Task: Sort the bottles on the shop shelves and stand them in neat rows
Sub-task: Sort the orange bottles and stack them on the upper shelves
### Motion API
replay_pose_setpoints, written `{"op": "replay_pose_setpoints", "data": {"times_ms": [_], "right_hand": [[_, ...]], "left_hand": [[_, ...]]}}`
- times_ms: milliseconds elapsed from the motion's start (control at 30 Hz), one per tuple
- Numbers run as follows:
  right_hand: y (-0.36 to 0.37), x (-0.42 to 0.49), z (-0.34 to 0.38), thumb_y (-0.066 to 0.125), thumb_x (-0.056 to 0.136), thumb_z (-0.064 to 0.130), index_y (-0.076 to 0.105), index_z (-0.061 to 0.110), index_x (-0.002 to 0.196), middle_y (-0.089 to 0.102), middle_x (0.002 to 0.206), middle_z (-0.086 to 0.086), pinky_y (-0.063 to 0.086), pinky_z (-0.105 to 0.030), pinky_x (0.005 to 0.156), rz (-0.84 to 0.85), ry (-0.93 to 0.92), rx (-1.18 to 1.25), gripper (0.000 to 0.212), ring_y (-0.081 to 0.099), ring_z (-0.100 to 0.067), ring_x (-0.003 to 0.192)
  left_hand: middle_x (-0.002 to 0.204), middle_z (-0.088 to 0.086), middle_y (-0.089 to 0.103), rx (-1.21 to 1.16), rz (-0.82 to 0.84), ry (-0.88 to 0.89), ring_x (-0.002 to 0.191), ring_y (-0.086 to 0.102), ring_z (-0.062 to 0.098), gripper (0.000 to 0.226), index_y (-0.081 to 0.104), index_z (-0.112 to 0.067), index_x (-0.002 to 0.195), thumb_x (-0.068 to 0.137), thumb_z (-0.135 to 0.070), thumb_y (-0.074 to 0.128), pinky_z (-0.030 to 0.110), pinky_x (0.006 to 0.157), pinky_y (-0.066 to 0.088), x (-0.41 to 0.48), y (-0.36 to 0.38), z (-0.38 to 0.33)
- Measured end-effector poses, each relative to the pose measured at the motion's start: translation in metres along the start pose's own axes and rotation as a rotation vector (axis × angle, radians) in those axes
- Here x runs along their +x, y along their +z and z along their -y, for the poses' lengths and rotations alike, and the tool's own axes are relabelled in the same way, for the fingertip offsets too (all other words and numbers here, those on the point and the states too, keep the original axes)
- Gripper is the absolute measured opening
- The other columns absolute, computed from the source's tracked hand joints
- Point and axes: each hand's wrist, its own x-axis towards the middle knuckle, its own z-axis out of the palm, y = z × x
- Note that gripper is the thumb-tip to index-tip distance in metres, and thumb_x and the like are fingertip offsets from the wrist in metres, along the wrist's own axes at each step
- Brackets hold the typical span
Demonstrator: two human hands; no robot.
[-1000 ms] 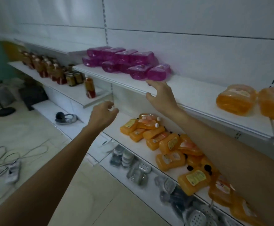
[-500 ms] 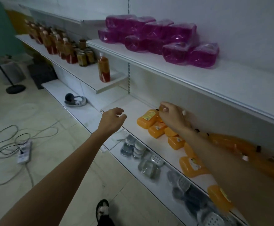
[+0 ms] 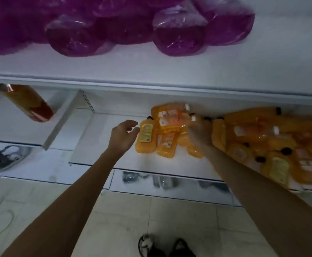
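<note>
Our right hand (image 3: pixel 199 133) is in among the orange bottles (image 3: pixel 248 141) heaped flat on the middle shelf (image 3: pixel 103 145) — blur hides its grip. Our left hand (image 3: pixel 123 135) hovers open beside the end bottle (image 3: pixel 146 137), ready to steady it.

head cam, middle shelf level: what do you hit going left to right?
Red-and-orange bottle → white shelf divider → left hand, open → upright orange bottle with yellow label → right hand, blurred among the bottles → heap of orange bottles.
</note>
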Motion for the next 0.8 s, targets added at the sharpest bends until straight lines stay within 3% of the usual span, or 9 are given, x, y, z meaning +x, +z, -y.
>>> {"op": "replay_pose_setpoints", "data": {"times_ms": [100,200,333,467,533,667,800], "right_hand": [[0.022,0.013,-0.032,0.053,0.09,0.02,0.058,0.002,0.097,0.057,0.079,-0.012,0.05,-0.043,0.07,0.077,0.147,0.072,0.02,0.06,-0.033,0.081],[0.048,0.029,-0.048,0.056,0.089,0.037,0.045,0.019,0.131,0.06,0.116,-0.009,0.054,-0.051,0.083,0.054,0.192,0.22,0.046,0.062,-0.03,0.103],[0.082,0.032,-0.041,0.058,0.09,0.041,0.014,0.035,0.148,0.046,0.14,-0.005,0.053,-0.05,0.088,-0.025,0.191,0.393,0.072,0.059,-0.032,0.114],[0.106,0.035,-0.036,0.057,0.092,0.036,-0.001,0.028,0.151,0.046,0.141,-0.01,0.05,-0.046,0.094,-0.133,0.183,0.389,0.083,0.054,-0.032,0.119],[0.115,0.042,-0.037,0.056,0.093,0.033,-0.009,0.022,0.15,0.049,0.138,-0.012,0.051,-0.043,0.093,-0.189,0.168,0.339,0.087,0.055,-0.032,0.117],[0.134,0.05,-0.037,0.059,0.091,0.034,-0.003,0.02,0.151,0.043,0.144,-0.009,0.045,-0.036,0.096,-0.347,0.147,0.421,0.087,0.049,-0.029,0.125],[0.145,0.054,-0.033,0.062,0.088,0.039,0.001,0.026,0.15,0.041,0.144,-0.007,0.043,-0.032,0.09,-0.437,0.204,0.477,0.088,0.049,-0.029,0.124]], "left_hand": [[0.12,0.007,0.063,0.035,0.089,0.051,0.108,0.058,0.021,0.028,0.063,-0.011,0.116,0.091,-0.02,0.054,0.02,0.085,0.037,0.031,0.023,0.001],[0.12,0.008,0.063,0.079,0.117,0.141,0.11,0.058,0.023,0.027,0.063,-0.011,0.116,0.092,-0.02,0.053,0.023,0.086,0.037,0.065,0.045,0.006],[0.128,0.011,0.057,0.166,0.124,0.207,0.114,0.055,0.027,0.037,0.053,-0.009,0.126,0.094,-0.028,0.051,0.029,0.089,0.041,0.112,0.072,0.022],[0.143,0.012,0.043,0.235,0.193,0.255,0.129,0.043,0.03,0.052,0.033,-0.008,0.141,0.096,-0.03,0.047,0.037,0.103,0.036,0.145,0.094,0.025],[0.144,0.012,0.041,0.252,0.254,0.313,0.13,0.041,0.03,0.051,0.032,-0.008,0.141,0.096,-0.026,0.047,0.037,0.103,0.034,0.159,0.103,0.022],[0.132,0.009,0.051,0.318,0.293,0.477,0.121,0.049,0.028,0.041,0.044,-0.016,0.133,0.093,-0.025,0.051,0.04,0.098,0.04,0.187,0.122,0.028],[0.137,0.014,0.039,0.471,0.222,0.475,0.123,0.04,0.034,0.053,0.041,-0.013,0.135,0.087,-0.024,0.06,0.047,0.099,0.039,0.199,0.139,0.03]]}}
